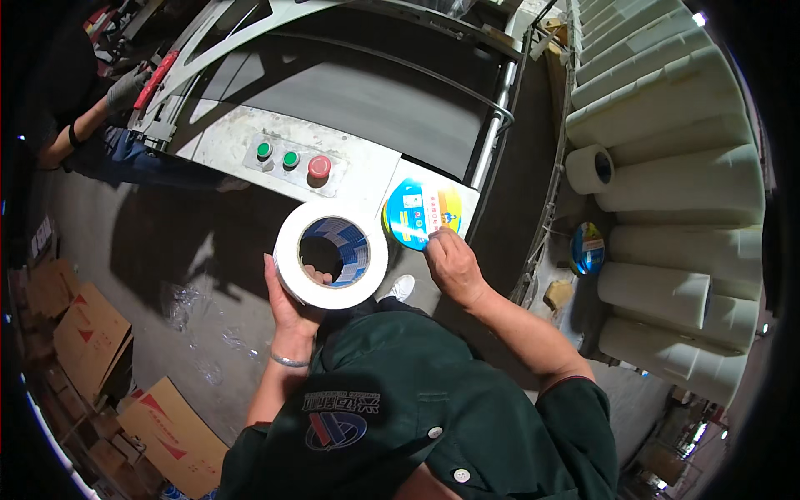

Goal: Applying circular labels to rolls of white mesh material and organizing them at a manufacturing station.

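A wide white tape roll (377, 260) with a blue-patterned core rests in my left hand (290, 315). The thumb lies along its outer side, and fingertips show through the core's hole. At the machine's near right corner lies a stack of round blue-and-yellow printed labels (406, 218). My right hand (456, 268) has its fingers pinched together at the lower edge of the top label. Roll and stack sit close side by side, the roll nearer my body.
The machine's panel holds two green buttons (290, 159) and a red stop button (319, 167). Behind it runs a dark conveyor belt (350, 92). Large white rolls (679, 183) fill the right-hand rack. A co-worker's gloved hand (129, 87) grips a red handle (156, 79). Cardboard (92, 337) lies left.
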The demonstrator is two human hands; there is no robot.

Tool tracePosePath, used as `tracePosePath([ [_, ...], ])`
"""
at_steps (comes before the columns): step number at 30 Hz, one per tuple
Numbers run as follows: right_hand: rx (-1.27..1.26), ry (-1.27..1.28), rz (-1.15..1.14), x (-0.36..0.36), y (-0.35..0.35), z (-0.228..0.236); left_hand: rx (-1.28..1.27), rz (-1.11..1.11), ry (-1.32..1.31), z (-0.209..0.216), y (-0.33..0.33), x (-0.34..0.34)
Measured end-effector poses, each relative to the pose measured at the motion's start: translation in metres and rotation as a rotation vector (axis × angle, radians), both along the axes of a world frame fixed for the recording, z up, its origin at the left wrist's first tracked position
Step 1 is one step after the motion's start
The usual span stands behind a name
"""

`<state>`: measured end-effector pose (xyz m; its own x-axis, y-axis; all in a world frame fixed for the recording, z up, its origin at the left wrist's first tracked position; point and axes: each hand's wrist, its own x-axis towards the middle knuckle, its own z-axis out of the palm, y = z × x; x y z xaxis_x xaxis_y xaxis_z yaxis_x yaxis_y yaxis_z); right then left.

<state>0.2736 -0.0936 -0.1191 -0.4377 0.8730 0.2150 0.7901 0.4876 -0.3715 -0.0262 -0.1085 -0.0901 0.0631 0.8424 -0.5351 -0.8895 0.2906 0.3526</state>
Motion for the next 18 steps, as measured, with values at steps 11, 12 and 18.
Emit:
tracePosePath([
  [11, 0.445, 0.426, -0.132, -0.053, 0.0, 0.131, -0.107, -0.047, 0.022, 0.022, 0.021, 0.039],
  [12, 0.441, 0.437, -0.091, -0.06, -0.001, 0.137, -0.056, -0.09, -0.014, 0.018, 0.021, 0.043],
  [18, 0.252, 0.356, 0.054, -0.069, 0.002, 0.123, 0.064, -0.221, -0.131, 0.016, 0.04, 0.047],
])
